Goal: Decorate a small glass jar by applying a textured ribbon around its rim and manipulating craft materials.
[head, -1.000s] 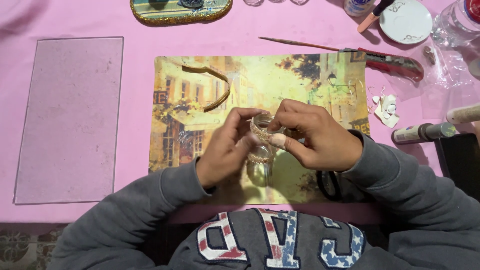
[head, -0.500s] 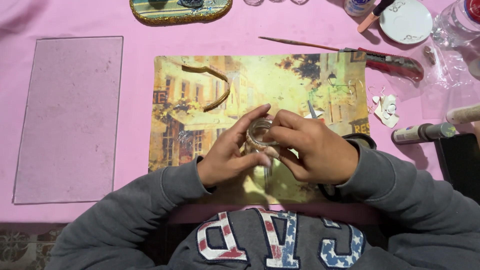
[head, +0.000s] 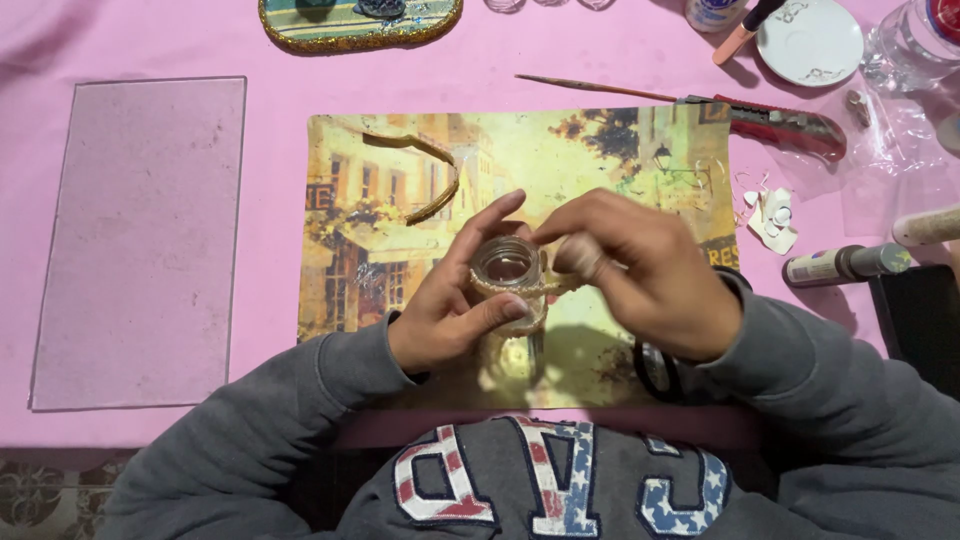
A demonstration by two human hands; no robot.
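Glass, clear: small round jar (head: 506, 268) with beige cord trim at its neck, held above the printed street-scene mat (head: 400, 200) on the pink tabletop (head: 150, 40). Our left hand (head: 450, 310) has its grip clamped around the body; our right hand (head: 650, 270) pinches the cord. We judge it light, rigid, slippery, breakable; best held by the body.

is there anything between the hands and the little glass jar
Nothing visible. The left hand already grips the small glass jar, and the right hand pinches the beaded trim at its neck.
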